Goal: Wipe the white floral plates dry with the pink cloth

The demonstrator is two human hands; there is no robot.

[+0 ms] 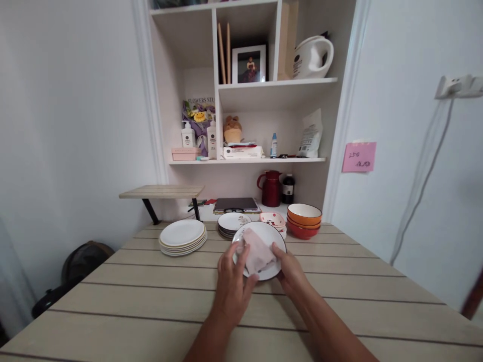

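Observation:
A white plate with a dark rim (277,239) is tilted up above the wooden table (158,296). My right hand (290,266) grips its right edge, thumb on the face. My left hand (233,274) presses a pale pink cloth (257,251) against the plate's face, with its fingers bent over the cloth's left side. Just behind the plate is a stack of dark-rimmed plates (231,221), the top one with a printed pattern.
White plates (183,234) are stacked at the left, near a small raised shelf (162,191). Pink patterned bowls (272,219) and orange and red bowls (304,221) stand at the back right. Behind are a dark red jug (270,189) and a dark bottle (288,189).

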